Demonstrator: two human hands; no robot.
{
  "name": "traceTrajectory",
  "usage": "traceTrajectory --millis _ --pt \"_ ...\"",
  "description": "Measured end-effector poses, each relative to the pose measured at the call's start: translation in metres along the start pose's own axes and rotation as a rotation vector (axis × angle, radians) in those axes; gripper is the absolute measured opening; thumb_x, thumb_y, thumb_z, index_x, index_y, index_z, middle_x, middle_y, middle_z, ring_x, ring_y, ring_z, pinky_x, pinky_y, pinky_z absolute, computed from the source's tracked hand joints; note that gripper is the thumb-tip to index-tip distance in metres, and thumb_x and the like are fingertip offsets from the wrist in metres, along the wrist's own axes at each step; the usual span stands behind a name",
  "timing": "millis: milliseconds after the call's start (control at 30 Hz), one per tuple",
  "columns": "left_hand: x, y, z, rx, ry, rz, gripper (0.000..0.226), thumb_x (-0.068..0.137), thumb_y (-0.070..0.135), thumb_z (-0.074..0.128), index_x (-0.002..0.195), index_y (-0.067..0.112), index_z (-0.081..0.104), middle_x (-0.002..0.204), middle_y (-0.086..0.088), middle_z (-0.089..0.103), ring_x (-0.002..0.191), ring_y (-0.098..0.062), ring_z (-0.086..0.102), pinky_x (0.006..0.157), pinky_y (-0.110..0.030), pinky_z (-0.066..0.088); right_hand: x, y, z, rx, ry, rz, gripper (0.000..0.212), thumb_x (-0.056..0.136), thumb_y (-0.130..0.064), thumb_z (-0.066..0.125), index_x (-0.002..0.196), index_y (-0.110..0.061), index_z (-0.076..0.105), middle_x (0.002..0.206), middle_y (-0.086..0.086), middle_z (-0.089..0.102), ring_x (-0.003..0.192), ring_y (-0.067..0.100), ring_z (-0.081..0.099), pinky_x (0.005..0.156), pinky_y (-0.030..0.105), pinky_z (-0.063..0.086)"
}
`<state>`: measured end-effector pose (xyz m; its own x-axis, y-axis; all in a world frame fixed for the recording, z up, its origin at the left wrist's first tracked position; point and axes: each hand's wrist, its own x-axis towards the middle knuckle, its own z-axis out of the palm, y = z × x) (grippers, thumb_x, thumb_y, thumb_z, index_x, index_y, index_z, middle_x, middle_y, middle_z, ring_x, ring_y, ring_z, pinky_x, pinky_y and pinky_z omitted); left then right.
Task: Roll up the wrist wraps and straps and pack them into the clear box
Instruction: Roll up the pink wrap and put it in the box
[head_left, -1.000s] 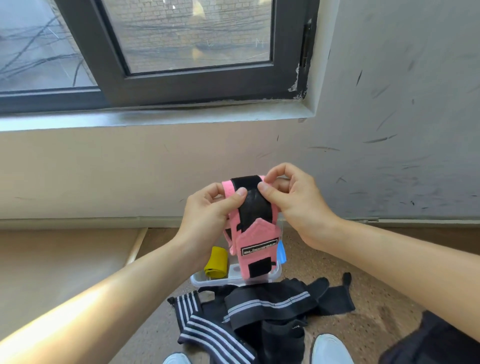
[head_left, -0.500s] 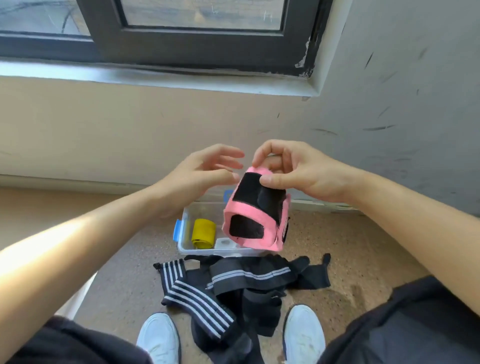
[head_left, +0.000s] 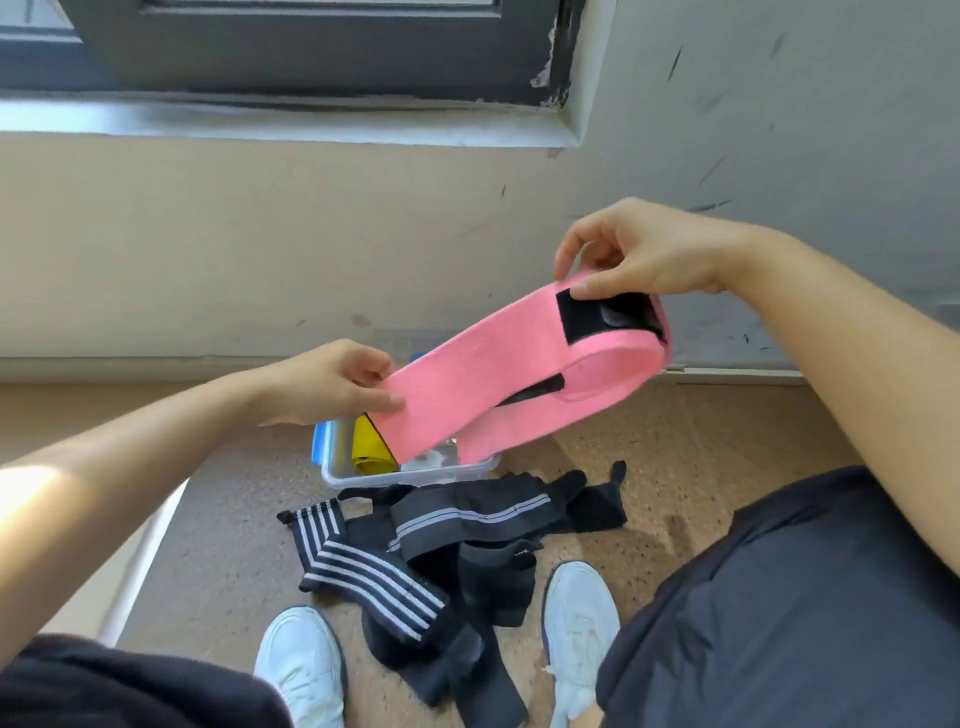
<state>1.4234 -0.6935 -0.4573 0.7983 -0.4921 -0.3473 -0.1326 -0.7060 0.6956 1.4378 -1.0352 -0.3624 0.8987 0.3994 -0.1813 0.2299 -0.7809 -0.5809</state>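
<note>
A pink wrist wrap (head_left: 498, 364) with a black fastener patch is stretched out in the air between my hands. My right hand (head_left: 649, 254) pinches its folded upper end at the black patch. My left hand (head_left: 332, 382) pinches the lower left end. Below it, the clear box (head_left: 415, 470) with blue clips sits on the floor against the wall, and a rolled yellow strap (head_left: 370, 452) lies inside. A heap of black wraps and straps (head_left: 431, 551) with white and grey stripes lies on the floor in front of the box.
My two white shoes (head_left: 304, 665) stand just behind the black heap. A beige wall and a dark window frame (head_left: 311, 57) rise behind the box. My dark-clad knees fill the lower corners.
The pink wrap was bunched between my hands; now it is pulled out long. My right hand moved up and right, my left hand took hold of the other end. The camera tilted down.
</note>
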Motion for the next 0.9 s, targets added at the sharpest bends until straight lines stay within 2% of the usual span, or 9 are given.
traceTrajectory --millis 100,167,300,367,433,533,667,800,900 --pt "0.006 0.005 0.000 -0.063 0.126 0.038 0.013 0.091 0.034 0.075 0.090 0.021 0.073 0.089 -0.010 0.075 0.079 -0.026 0.069 0.081 -0.052 0.055 0.003 0.019 -0.001 -0.005 -0.014 0.059 0.011 0.096 -0.017 0.069 0.104 -0.024 0.071 0.074 0.002 0.068 0.068 0.010 0.061 0.072 0.037 0.051" --pt "0.007 0.013 0.002 -0.194 0.165 0.094 0.006 0.095 0.022 0.072 0.097 0.016 0.073 0.088 -0.004 0.077 0.080 -0.016 0.070 0.083 -0.044 0.057 0.006 0.025 0.004 -0.007 -0.051 0.072 0.012 0.097 -0.018 0.068 0.106 -0.026 0.070 0.069 -0.007 0.062 0.067 0.008 0.057 0.070 0.031 0.046" --pt "0.006 0.035 0.007 -0.402 0.235 0.191 0.013 0.095 0.014 0.066 0.104 0.006 0.071 0.090 -0.003 0.076 0.082 -0.011 0.069 0.077 -0.021 0.056 0.011 0.024 0.026 -0.036 -0.169 0.099 0.018 0.097 -0.028 0.068 0.114 -0.033 0.068 0.099 -0.003 0.065 0.092 0.014 0.062 0.083 0.031 0.050" --pt "0.007 0.044 0.008 -0.471 0.302 0.212 0.008 0.097 0.012 0.064 0.100 0.008 0.070 0.084 0.004 0.076 0.076 -0.007 0.069 0.071 -0.017 0.055 0.012 0.015 0.039 -0.035 -0.224 0.086 0.021 0.097 -0.038 0.066 0.118 -0.037 0.068 0.115 -0.008 0.066 0.107 0.008 0.064 0.098 0.034 0.050" --pt "0.008 0.051 0.010 -0.523 0.360 0.213 0.006 0.098 0.009 0.063 0.095 0.010 0.068 0.077 0.008 0.075 0.070 -0.003 0.067 0.067 -0.015 0.053 0.013 0.000 0.050 0.058 -0.227 0.020 0.027 0.097 -0.042 0.064 0.123 -0.034 0.067 0.125 -0.014 0.066 0.108 -0.003 0.064 0.100 0.033 0.052" --pt "0.009 0.057 0.014 -0.602 0.459 0.195 0.008 0.099 0.010 0.063 0.093 0.011 0.069 0.072 0.007 0.074 0.065 -0.003 0.065 0.063 -0.015 0.053 0.013 -0.025 0.067 0.320 -0.137 -0.057 0.036 0.095 -0.040 0.069 0.128 -0.026 0.064 0.127 -0.008 0.066 0.109 0.004 0.067 0.090 0.033 0.060" --pt "0.003 0.065 0.010 -0.702 0.558 0.192 0.013 0.100 0.013 0.062 0.109 0.006 0.069 0.085 -0.002 0.076 0.073 -0.010 0.071 0.064 -0.017 0.055 0.017 -0.045 0.092 0.416 0.089 -0.129 0.055 0.083 -0.030 0.084 0.132 -0.020 0.059 0.121 -0.001 0.068 0.103 0.018 0.070 0.091 0.038 0.060" --pt "-0.008 0.072 0.001 -0.706 0.546 0.234 0.017 0.100 0.008 0.061 0.115 0.010 0.069 0.091 -0.004 0.079 0.072 -0.013 0.070 0.052 -0.015 0.046 0.027 -0.048 0.093 0.595 0.259 -0.157 0.037 0.088 -0.006 0.077 0.122 -0.007 0.061 0.107 0.008 0.071 0.089 0.019 0.069 0.078 0.037 0.061" --pt "-0.013 0.070 -0.009 -0.686 0.587 0.263 0.013 0.098 0.016 0.065 0.109 0.017 0.073 0.094 -0.001 0.078 0.081 -0.014 0.066 0.070 -0.028 0.052 0.030 -0.049 0.084 0.624 0.302 -0.180 0.020 0.095 -0.004 0.068 0.115 -0.003 0.066 0.093 0.009 0.070 0.081 0.014 0.068 0.068 0.029 0.060"
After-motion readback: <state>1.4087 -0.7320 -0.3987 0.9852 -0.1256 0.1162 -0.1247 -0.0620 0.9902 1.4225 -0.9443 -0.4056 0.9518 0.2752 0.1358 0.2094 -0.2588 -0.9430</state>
